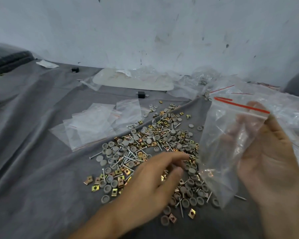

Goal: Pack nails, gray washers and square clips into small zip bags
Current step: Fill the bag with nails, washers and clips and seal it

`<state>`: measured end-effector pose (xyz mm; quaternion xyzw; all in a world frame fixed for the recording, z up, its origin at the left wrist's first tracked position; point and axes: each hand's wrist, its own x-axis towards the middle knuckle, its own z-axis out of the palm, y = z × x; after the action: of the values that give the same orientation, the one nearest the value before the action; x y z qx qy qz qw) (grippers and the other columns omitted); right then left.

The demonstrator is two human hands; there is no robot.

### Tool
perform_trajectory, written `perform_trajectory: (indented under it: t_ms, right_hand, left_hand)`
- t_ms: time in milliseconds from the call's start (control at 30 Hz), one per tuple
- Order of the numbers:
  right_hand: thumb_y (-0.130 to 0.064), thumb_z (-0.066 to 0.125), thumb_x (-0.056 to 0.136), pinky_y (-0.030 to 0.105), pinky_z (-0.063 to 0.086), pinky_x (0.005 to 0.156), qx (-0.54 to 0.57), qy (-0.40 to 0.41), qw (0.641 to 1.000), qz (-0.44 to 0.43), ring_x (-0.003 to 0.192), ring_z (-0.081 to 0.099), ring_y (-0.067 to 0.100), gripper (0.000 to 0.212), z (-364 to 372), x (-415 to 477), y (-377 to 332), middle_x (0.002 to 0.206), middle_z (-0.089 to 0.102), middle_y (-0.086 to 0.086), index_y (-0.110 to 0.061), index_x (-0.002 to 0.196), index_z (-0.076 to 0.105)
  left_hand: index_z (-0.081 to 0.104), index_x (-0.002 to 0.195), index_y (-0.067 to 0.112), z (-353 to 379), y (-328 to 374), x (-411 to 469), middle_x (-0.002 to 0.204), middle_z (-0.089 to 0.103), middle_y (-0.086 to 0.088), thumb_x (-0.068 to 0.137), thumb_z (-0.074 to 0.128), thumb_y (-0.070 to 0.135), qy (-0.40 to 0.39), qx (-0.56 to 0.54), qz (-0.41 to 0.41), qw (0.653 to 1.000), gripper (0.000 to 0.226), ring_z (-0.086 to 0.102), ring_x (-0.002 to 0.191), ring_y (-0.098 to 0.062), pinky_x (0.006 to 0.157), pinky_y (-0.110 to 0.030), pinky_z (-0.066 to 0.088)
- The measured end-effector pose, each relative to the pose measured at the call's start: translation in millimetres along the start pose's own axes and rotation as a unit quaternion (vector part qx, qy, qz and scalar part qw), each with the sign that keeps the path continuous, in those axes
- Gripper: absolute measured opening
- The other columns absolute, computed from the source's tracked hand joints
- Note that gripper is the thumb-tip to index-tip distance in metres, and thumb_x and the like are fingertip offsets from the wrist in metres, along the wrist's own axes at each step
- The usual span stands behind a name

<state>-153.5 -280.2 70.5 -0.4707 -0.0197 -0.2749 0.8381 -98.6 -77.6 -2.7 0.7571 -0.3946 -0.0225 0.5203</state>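
A loose pile [154, 145] of silver nails [128, 157], gray round washers [109, 150] and brass-coloured square clips [89, 180] lies on a gray cloth [41, 169]. My right hand [269, 161] holds a small clear zip bag [228, 144] with a red strip upright above the pile's right side, fingers behind it and thumb on its edge. One clip seems to sit in the bag's lower corner. My left hand [150, 183] reaches over the near part of the pile, fingers stretched and blurred, with nothing visible between them.
A stack of empty zip bags [93, 125] lies left of the pile. More clear bags [292, 114] are heaped at the right and along the wall. A pale flat board [133, 80] and two small black blocks [141, 94] sit farther back.
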Motion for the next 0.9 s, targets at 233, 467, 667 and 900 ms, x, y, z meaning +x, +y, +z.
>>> perform_trajectory:
  t_ms: [233, 467, 667, 900]
  right_hand:
    - [-0.027, 0.07, 0.083, 0.026, 0.06, 0.076, -0.453, -0.038, 0.888, -0.063, 0.089, 0.074, 0.009, 0.029, -30, 4, 0, 0.098, 0.078, -0.01, -0.042, 0.107, 0.075]
    - [-0.041, 0.066, 0.089, 0.039, 0.055, 0.091, -0.531, -0.133, 0.837, -0.008, 0.103, 0.069, -0.003, 0.023, -33, 2, 17, 0.105, 0.074, -0.024, -0.045, 0.111, 0.071]
    - [-0.031, 0.069, 0.091, 0.04, 0.057, 0.09, -0.545, -0.136, 0.827, -0.018, 0.103, 0.069, 0.0, 0.025, -32, 0, 25, 0.103, 0.074, -0.022, -0.045, 0.112, 0.071]
    - [-0.025, 0.069, 0.092, 0.033, 0.056, 0.089, -0.525, -0.141, 0.839, -0.002, 0.103, 0.068, -0.002, 0.027, -27, -4, 33, 0.103, 0.074, -0.021, -0.046, 0.108, 0.071]
  left_hand:
    - [0.064, 0.104, 0.037, -59, -37, 43, 0.095, 0.062, 0.021, 0.099, 0.059, 0.036, 0.015, 0.293, -0.139, 0.946, 0.008, 0.058, 0.085, 0.004, 0.07, -0.022, 0.048]
    - [0.062, 0.1, 0.036, -94, -56, 93, 0.1, 0.066, 0.012, 0.088, 0.069, 0.054, -0.11, 0.395, -0.238, 0.881, 0.023, 0.062, 0.092, -0.012, 0.084, -0.036, 0.054]
    - [0.061, 0.108, 0.035, -101, -63, 96, 0.106, 0.065, 0.011, 0.084, 0.072, 0.057, -0.171, 0.377, -0.234, 0.88, 0.035, 0.064, 0.087, -0.013, 0.085, -0.04, 0.055]
    - [0.064, 0.109, 0.035, -98, -70, 97, 0.102, 0.07, 0.009, 0.088, 0.073, 0.047, -0.178, 0.384, -0.192, 0.885, 0.026, 0.065, 0.084, -0.012, 0.079, -0.033, 0.055]
